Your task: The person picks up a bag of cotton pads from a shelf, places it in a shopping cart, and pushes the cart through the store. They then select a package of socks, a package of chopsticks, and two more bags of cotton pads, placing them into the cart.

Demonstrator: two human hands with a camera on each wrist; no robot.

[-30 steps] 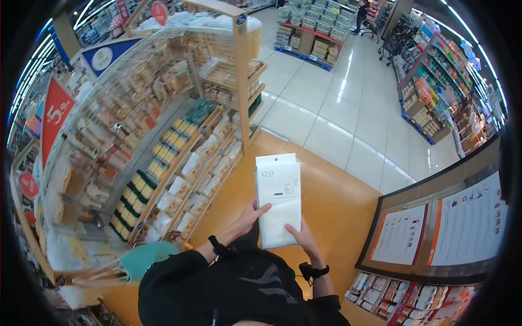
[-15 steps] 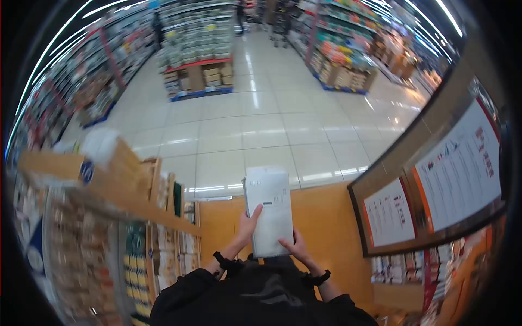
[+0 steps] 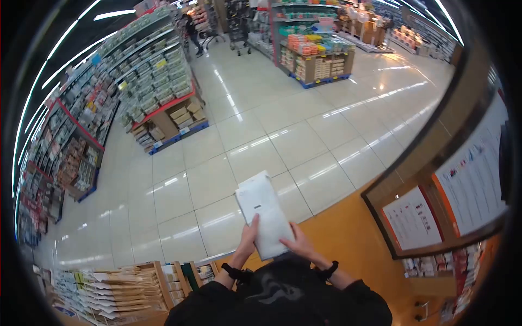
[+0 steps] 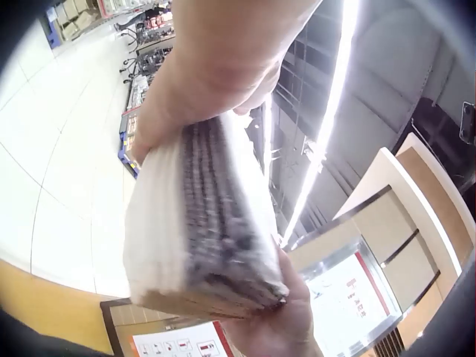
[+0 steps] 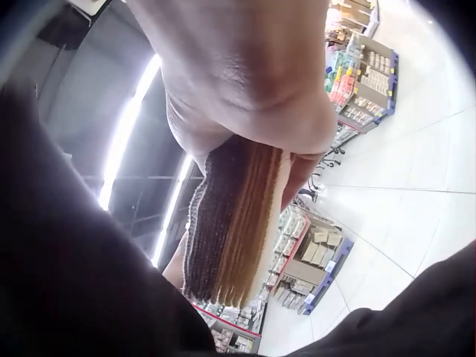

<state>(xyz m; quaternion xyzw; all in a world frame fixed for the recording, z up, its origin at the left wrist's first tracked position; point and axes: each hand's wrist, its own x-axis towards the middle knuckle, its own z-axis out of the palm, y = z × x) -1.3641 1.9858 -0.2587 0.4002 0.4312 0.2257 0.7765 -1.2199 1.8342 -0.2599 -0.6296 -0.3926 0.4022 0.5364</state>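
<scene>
In the head view, both hands hold a thick stack of folded cloths (image 3: 265,212), the top face white with a small dark label. The left hand (image 3: 248,237) grips its left side, thumb on top. On the near right, the right hand (image 3: 298,242) grips its edge, its thumb also over the white face. From the left wrist, dark grey and white layers show along the stack's side (image 4: 216,216), below the left hand (image 4: 216,74). The right wrist view shows dark, brown and white layers (image 5: 234,223) beneath the right hand (image 5: 245,97). Fingers underneath are mostly hidden.
A wooden rack of packets (image 3: 117,290) stands at the lower left. A framed notice board (image 3: 412,220) rises close on the right. Ahead, pale floor tiles (image 3: 244,146) run between a display of clear containers (image 3: 163,76) and a pallet display (image 3: 318,60). A person stands far off.
The rack at left has slipped to the lower left and more tiled floor shows ahead, as the body moves forward. The stack stays in both hands, its top now leaning left.
</scene>
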